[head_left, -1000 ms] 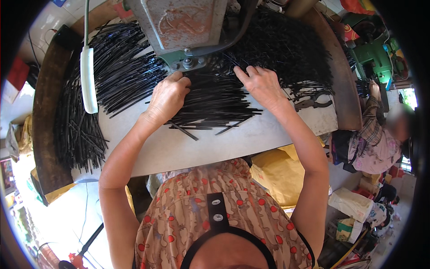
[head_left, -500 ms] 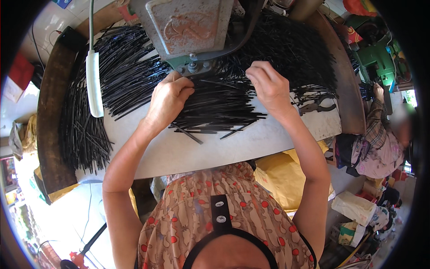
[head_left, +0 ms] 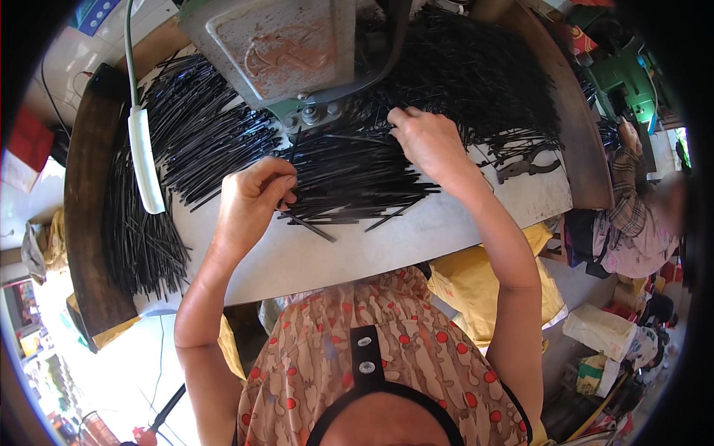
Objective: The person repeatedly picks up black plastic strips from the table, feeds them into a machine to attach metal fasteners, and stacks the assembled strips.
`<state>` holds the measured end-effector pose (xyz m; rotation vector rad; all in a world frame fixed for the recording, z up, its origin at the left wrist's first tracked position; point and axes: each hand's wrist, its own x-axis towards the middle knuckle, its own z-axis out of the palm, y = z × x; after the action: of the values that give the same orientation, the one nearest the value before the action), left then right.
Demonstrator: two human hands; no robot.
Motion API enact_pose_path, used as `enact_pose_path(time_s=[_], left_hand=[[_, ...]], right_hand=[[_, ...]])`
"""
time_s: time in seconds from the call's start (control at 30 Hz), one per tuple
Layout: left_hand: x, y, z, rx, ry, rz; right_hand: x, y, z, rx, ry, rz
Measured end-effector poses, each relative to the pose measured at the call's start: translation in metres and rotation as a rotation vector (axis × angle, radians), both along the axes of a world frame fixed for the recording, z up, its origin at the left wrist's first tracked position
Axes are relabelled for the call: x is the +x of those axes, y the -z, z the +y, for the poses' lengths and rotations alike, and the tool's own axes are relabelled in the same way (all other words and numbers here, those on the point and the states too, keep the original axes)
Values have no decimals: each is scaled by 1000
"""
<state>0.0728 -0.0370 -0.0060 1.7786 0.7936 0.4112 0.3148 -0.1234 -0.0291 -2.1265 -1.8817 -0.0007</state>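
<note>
My left hand (head_left: 256,195) is closed in a pinch at the left end of the middle pile of thin black strips (head_left: 349,178). A thin dark strip (head_left: 297,141) appears to rise from its fingertips toward the machine. To the right, my right hand (head_left: 430,143) is also closed, thumb and forefinger together, above the pile's far right part. What it pinches, if anything, is hidden. Between and beyond both hands stands a worn grey machine head (head_left: 271,52) with a bolted metal fitting (head_left: 311,114) low at its front.
More black strips (head_left: 216,149) cover the left side, and a large heap (head_left: 476,82) fills the far right. Pliers (head_left: 529,165) lie right of my right hand. A white lamp (head_left: 145,160) hangs at left. The pale table (head_left: 253,271) has raised brown sides (head_left: 93,223). Another person (head_left: 632,223) works at right.
My left hand has drawn back from the machine, toward me and to the left. My right hand has shifted slightly left. The whole view has also shifted a little.
</note>
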Motion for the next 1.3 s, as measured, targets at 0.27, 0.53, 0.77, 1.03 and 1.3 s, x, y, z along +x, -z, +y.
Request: enact_pose_path(time_s=[0.27, 0.53, 0.77, 1.03, 1.3], left_hand=[[16, 15, 25, 232, -177, 92], [31, 21, 27, 285, -206, 46], [27, 24, 28, 308, -197, 7], [27, 17, 25, 280, -199, 38], [27, 23, 27, 319, -184, -10]], right_hand=[[5, -15, -2, -93, -77, -150], [-25, 1, 30, -53, -98, 1138], [-40, -2, 44, -36, -37, 1330], [-41, -2, 46, -20, -2, 1382], [-40, 4, 49, -13, -8, 1407]])
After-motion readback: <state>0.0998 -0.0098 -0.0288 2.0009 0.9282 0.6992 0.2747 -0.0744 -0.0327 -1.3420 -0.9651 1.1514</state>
